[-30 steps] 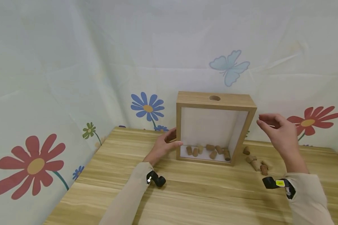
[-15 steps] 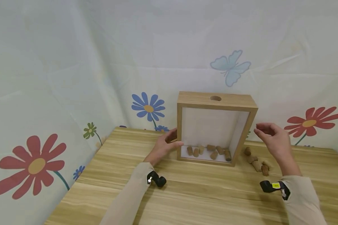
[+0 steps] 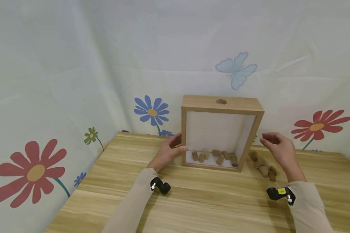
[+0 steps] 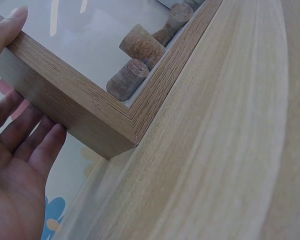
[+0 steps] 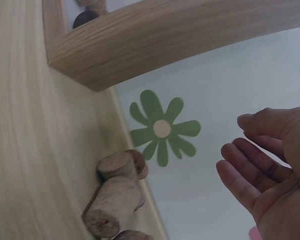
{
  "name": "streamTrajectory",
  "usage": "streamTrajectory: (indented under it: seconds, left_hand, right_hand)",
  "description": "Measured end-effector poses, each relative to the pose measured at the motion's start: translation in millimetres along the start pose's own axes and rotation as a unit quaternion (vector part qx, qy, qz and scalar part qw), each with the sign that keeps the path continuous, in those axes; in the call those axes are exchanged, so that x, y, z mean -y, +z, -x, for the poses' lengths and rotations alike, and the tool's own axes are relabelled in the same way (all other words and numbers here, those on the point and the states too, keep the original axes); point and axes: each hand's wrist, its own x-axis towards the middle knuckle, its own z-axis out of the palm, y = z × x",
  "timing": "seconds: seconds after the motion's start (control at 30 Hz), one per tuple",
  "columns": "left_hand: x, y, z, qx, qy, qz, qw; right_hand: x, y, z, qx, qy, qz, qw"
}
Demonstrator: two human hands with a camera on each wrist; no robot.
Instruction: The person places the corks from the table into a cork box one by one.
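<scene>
Box (image 3: 198, 102) and loose corks (image 3: 263, 171) are both borne by the table (image 3: 204, 200), the box being stood upright toward its back edge. The box is gripped at its left side by the left hand (image 3: 169, 151), the thumb laid on the front edge and the fingertips set at the outer side. The right hand (image 3: 281, 152) is held raised off the box's right side, touching neither box nor corks; its fingers are loosely bent, a narrow gap is left at the thumb, and nothing is seen held. The loose corks are much nearer to this hand: the pile is found below its fingertips, just beside the box but apart from it, so a downward reach seems called for. How high the hand is raised cannot be told. Within the pile, one cork (image 5: 112, 205) is seen on its side in the right wrist view, its long axis slanted to the line toward the fingertips, so some turn of the wrist may be needed. In the box's top, a round hole (image 3: 221, 101) is cut.
</scene>
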Motion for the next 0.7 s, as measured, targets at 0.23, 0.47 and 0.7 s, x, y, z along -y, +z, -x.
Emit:
streamTrajectory:
  seconds: [0.23, 0.47, 0.7]
  left_hand:
    - [0.5, -0.6, -0.1, 0.005, -0.002, 0.015, 0.9999]
    - [-0.1, -1.6, 0.8, 0.007, -0.006, 0.016, 0.9998]
    - [-0.1, -1.3, 0.4, 0.011, -0.004, 0.023, 0.9997]
  right_hand:
    - [-10, 7, -0.9, 0.039, 0.011, 0.004, 0.9992]
    - [-20, 14, -0.5, 0.069, 0.014, 0.012, 0.9975]
    - [-29, 16, 0.9, 0.093, 0.024, 0.018, 0.9952]
